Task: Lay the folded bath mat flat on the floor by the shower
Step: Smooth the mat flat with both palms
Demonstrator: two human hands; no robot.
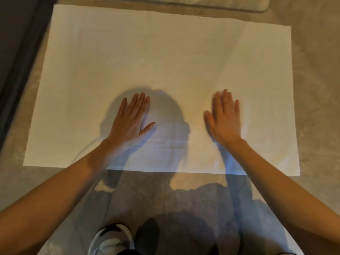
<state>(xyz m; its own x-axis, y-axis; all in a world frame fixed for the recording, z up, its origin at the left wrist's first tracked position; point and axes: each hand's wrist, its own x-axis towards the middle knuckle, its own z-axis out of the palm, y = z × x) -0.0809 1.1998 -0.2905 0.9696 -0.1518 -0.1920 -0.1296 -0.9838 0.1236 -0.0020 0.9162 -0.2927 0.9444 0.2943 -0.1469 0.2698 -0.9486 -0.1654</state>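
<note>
Looks like you're at the smoothing-out stage: the mat point(147, 52) is unfolded and spread on the floor point(316, 92), filling the middle of the view out toward 12 o'clock from you. Both hands lie flat on it, palms down, fingers straight, gripping nothing. Your left hand point(131, 116) is at roughly 7 o'clock of the mat's centre and your right hand point(223, 118) at roughly 5 o'clock, both just inside the near edge. The right one's a bit blurred, so I can't say much about its fingertips. There's a faint fold line running up toward 1 o'clock on the right side, plus a band across near your wrists. I'd guess what's left is pressing those out — sweep outward toward 9 and 3 with flat palms, no pinching needed. Can't tell for sure it's by the shower. There's a dark strip point(16, 52) along 9 o'clock and a pale slab point(220, 5) at 12 — either could be the threshold. Your shoe point(110, 238) sits at 6, off the mat.
</note>
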